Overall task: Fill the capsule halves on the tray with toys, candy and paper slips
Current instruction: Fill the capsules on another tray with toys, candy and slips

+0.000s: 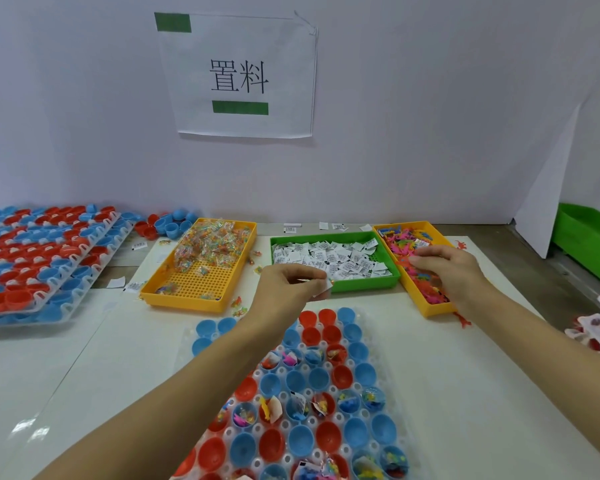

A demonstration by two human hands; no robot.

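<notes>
White table [465,375] under trays; taped sign [239,76] behind

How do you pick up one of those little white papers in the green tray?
Pinch one paper slip by a raised edge, coming straight down from above. The slips lie loosely piled and overlapping in the shallow green tray, so edges stick up and the low walls leave the top open.
</notes>
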